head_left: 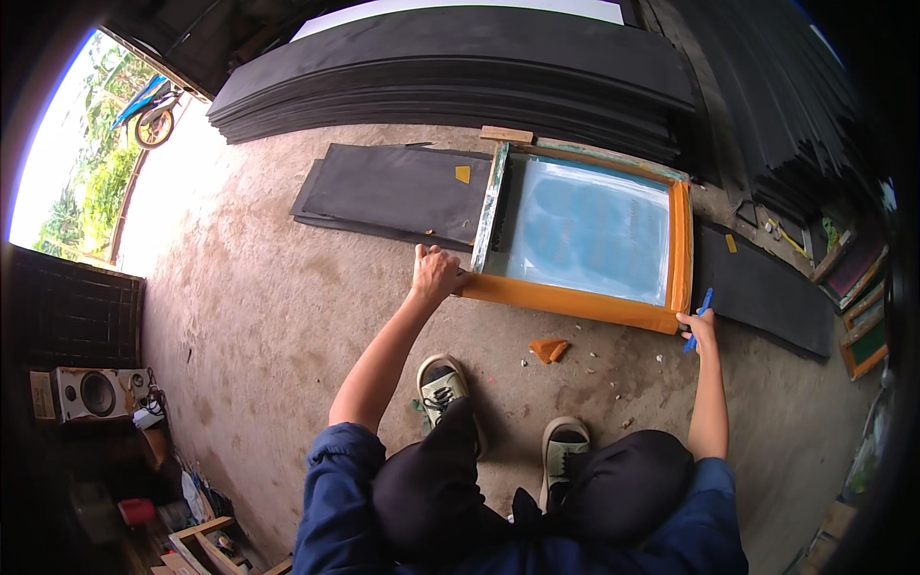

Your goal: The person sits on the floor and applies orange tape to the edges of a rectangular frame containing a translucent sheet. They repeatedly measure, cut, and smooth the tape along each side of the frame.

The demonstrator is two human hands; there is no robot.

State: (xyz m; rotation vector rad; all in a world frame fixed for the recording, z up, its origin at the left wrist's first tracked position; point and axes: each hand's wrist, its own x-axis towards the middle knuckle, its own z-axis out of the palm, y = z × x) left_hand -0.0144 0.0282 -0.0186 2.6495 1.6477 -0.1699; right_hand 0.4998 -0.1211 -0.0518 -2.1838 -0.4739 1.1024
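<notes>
A screen printing frame (575,301) with blue mesh (589,225) and orange tape along its near and right sides lies over black sheets on the floor. My left hand (438,274) is closed on its near left corner, the fingertips partly hidden. At the near right corner, my right hand (702,329) grips the frame between thumb and fingers. The same hand also holds a blue pen (706,301), which sticks out upward. Black sheets (402,192) extend from under the frame at the left, and another black sheet (767,292) at the right.
A tall stack of long black sheets (460,72) lies beyond the frame. Crumpled orange tape (548,351) is on the concrete floor before my shoes. More frames (867,321) lean at the right. A speaker (96,394) stands at the left, below an open doorway.
</notes>
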